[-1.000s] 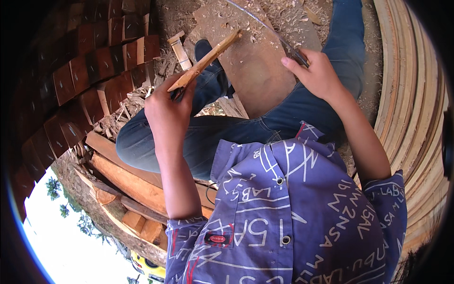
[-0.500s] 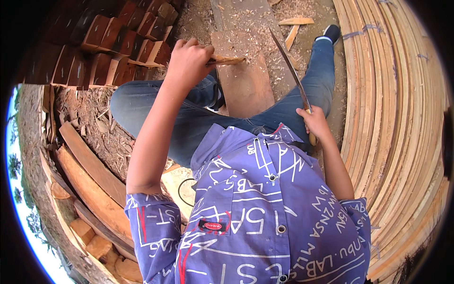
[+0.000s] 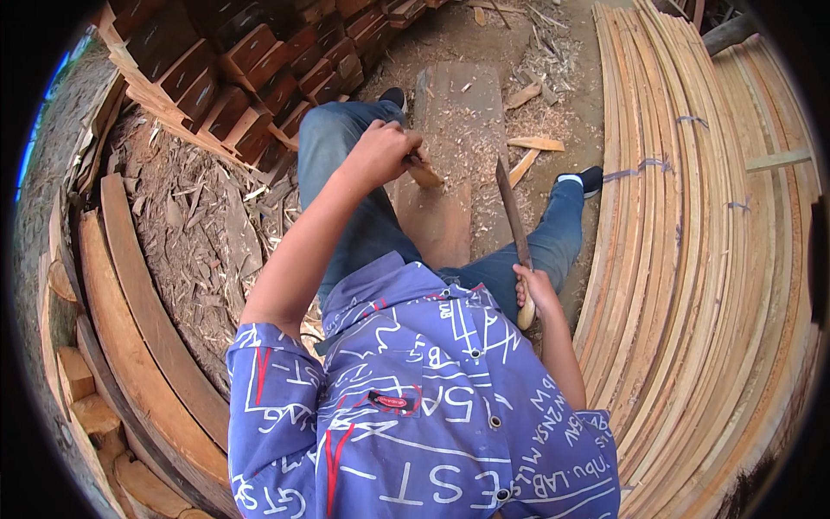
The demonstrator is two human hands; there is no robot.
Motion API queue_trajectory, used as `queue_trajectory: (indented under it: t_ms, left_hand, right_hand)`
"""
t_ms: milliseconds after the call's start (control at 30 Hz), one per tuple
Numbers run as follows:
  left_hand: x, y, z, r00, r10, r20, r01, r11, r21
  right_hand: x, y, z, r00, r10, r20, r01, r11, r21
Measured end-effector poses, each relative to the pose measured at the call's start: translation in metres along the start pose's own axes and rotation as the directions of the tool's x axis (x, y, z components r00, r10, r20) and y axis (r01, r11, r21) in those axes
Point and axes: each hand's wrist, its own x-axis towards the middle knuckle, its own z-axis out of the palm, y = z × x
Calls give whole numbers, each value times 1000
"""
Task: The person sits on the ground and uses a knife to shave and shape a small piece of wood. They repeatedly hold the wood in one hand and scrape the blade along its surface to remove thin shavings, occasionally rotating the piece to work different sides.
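My left hand [image 3: 380, 156] is closed round a short piece of wood [image 3: 424, 175], whose lower end sticks out just above the plank on the ground. Most of that piece is hidden by the fingers. The handle of a machete [image 3: 513, 212] is gripped in my right hand [image 3: 538, 291]; its long dark blade points up and away, and the pale butt of the handle shows below the fist. Between my legs lies a flat wooden plank [image 3: 462, 130] strewn with shavings. Two pale wood offcuts [image 3: 534, 144] lie on the ground to its right, past the blade's tip.
Long bundled wood strips [image 3: 657, 259] run along my right side. Stacked dark wood blocks [image 3: 259, 78] stand at the far left. Curved slabs [image 3: 147, 285] lie at the left, with chips and bark [image 3: 186, 216] over the ground beside them.
The view has shifted. My left hand has come lower and nearer the machete, its wood piece now tilted downward. The machete stays in my right hand, and my left knee has swung inward.
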Motion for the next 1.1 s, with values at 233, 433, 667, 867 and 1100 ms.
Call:
queue_trajectory:
  t_ms: [233, 433, 667, 867, 1100]
  left_hand:
    - [-6, 1, -8, 1000, -12, -22, 7, 977, -215]
    - [7, -9, 7, 992, -122, -44, 72, 802, -592]
    - [-29, -23, 112, 915, -389, -106, -22, 215, -976]
    - [-14, 22, 126, 819, -560, -129, -233, -119, -965]
    - [-17, 51, 121, 812, -525, -255, -13, 421, -907]
  right_hand:
    - [6, 18, 4, 998, -35, -57, 30, 997, -76]
    - [-3, 3, 15, 995, 16, -98, -31, 988, -154]
    - [-11, -39, 62, 993, -76, 93, 69, 995, 77]
    - [43, -65, 124, 939, -257, 231, 267, 964, -14]
    - [96, -37, 159, 874, -474, 103, 455, 727, -514]
